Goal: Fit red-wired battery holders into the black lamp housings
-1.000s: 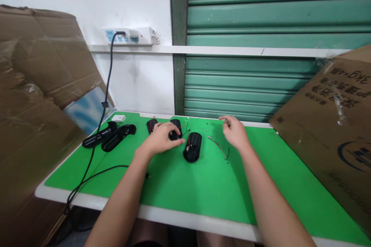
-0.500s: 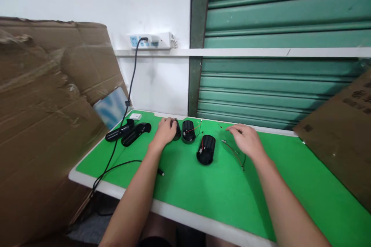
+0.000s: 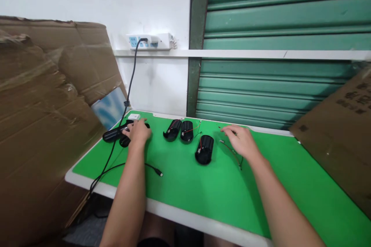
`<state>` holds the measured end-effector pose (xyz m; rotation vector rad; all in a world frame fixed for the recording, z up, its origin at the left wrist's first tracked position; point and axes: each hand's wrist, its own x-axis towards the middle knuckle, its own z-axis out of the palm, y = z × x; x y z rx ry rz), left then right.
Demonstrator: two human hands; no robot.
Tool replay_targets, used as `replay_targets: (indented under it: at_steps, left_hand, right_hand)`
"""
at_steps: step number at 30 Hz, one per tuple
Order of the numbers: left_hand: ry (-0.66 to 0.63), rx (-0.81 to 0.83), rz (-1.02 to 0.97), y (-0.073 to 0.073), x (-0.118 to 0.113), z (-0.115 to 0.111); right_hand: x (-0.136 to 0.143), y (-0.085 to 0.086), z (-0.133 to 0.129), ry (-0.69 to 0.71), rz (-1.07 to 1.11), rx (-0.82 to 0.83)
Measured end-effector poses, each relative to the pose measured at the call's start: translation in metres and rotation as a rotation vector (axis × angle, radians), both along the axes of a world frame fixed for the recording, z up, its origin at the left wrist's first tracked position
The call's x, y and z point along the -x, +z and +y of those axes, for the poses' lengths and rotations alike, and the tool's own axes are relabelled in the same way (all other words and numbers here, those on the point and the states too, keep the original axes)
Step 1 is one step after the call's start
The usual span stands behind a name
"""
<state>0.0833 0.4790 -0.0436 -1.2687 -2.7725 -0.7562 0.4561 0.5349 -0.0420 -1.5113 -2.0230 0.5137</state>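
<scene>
My left hand (image 3: 139, 132) is over two black curved plastic pieces at the left of the table, fingers apart; it partly covers the nearer piece (image 3: 124, 141). The other black piece (image 3: 111, 135) lies beside it. Three black half-round housings with thin red wires lie further right: one (image 3: 172, 130), one (image 3: 187, 132) beside it, and one (image 3: 204, 149) closer to me. My right hand (image 3: 240, 139) hovers at the right with fingers curled together; anything in them is too small to make out. Below it lies a thin wire lead (image 3: 232, 152) with a small connector.
A black cable (image 3: 135, 65) runs from the power strip (image 3: 149, 41) across the table's left side, its plug (image 3: 158, 172) lying on the green mat (image 3: 185, 189). A small white block (image 3: 134, 116) sits at the back left. Cardboard (image 3: 58, 104) stands left, a carton (image 3: 342, 135) right.
My left hand has let go of the leftmost wired housing and moved left to the black curved pieces. My right hand has stayed at nearly the same spot.
</scene>
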Motion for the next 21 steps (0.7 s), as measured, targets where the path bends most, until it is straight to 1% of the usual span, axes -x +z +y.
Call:
replay_targets:
  at_steps: [1,3,7,9,10,12,16,19,21]
  left_hand:
    - [0.006,-0.009,0.008,-0.001,0.0,0.001]
    - [0.013,-0.012,0.011,0.002,-0.001,0.002]
    - [-0.008,0.034,-0.031,0.017,-0.007,-0.002]
    - [-0.032,0.027,-0.051,0.024,-0.011,-0.004]
    - [-0.049,-0.002,-0.06,0.026,-0.013,-0.005]
    - [-0.091,-0.105,-0.076,0.03,-0.018,-0.006]
    - [-0.137,-0.401,-0.174,0.031,-0.021,0.0]
    - [-0.113,-0.555,-0.296,0.028,-0.015,0.006]
    - [-0.072,-0.63,-0.341,0.027,-0.01,0.008]
  right_hand:
    - [-0.001,0.001,0.0,-0.008,-0.013,0.003]
    - [-0.006,0.004,0.001,-0.038,-0.031,0.011]
    - [-0.021,0.007,0.006,-0.1,-0.09,0.071]
    - [-0.026,0.005,0.007,-0.076,-0.131,0.107]
    - [-0.027,0.003,0.007,-0.05,-0.146,0.12]
    - [-0.025,-0.002,0.007,0.006,-0.158,0.141]
    - [-0.015,-0.012,0.005,0.086,-0.148,0.185]
    - [-0.012,-0.014,0.007,0.128,-0.078,0.221]
    - [-0.013,-0.013,0.009,0.137,0.003,0.262]
